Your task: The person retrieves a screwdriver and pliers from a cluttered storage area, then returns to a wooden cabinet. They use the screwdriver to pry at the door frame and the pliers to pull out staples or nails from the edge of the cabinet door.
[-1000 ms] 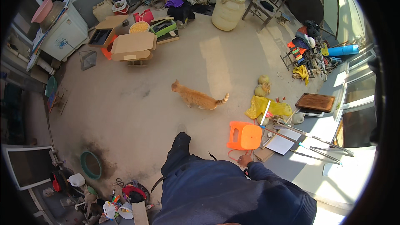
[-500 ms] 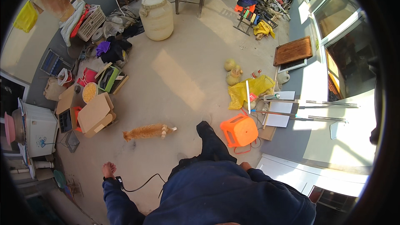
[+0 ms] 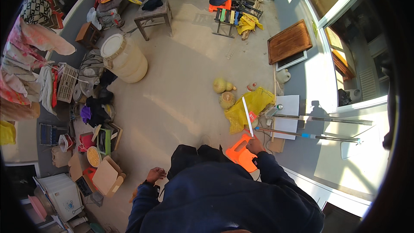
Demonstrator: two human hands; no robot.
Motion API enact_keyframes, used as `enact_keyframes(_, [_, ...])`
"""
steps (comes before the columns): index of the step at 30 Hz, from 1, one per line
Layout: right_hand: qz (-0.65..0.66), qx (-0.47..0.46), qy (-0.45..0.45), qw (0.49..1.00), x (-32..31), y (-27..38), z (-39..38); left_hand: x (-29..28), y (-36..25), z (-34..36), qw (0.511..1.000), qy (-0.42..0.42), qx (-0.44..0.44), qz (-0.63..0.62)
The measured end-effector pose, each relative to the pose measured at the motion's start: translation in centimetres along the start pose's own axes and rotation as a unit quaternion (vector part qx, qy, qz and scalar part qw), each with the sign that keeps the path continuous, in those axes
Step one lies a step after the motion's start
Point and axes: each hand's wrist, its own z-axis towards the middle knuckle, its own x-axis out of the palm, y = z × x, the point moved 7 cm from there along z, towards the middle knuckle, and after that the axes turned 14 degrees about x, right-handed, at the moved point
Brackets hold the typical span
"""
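Observation:
My right hand (image 3: 255, 146) is at the right edge of an orange plastic stool (image 3: 242, 159), its fingers bent against it. The stool looks tilted, and my sleeve and body hide part of it. A white strip (image 3: 247, 116) lies across a yellow plastic bag (image 3: 241, 114), with its near end close to these fingers. To the left of my body, my left hand (image 3: 156, 175) hangs above the floor, holding nothing, with fingers loosely bent and apart. Orange fur of a cat (image 3: 134, 195) shows beside my left forearm; the rest is hidden.
Gourds (image 3: 227, 100) lie beside the bag, and long poles (image 3: 323, 119) reach right toward the wall. A cardboard box (image 3: 108, 177) and a bowl of yellow grains (image 3: 93, 157) stand left. Farther off are a cream barrel (image 3: 125, 58), a wooden chair (image 3: 153, 15) and a folding stool (image 3: 224, 19).
My view has shifted and turned. My right hand has come out from beside my body onto the orange stool, which now looks tilted. My left hand is closer to my body; the cat is mostly hidden.

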Motion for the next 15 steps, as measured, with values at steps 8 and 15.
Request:
enact_keyframes(8, [0.082, 0.079, -0.003, 0.993, -4.8, 6.9, 11.0, -7.6, -8.8, 11.6, 0.986, -0.13, -0.09, -0.055])
enact_keyframes(15, [-0.098, 0.086, 0.223, 0.966, -2.6, 12.3, 19.5, -16.7, -23.5, 28.5, 0.982, -0.144, -0.112, -0.044])
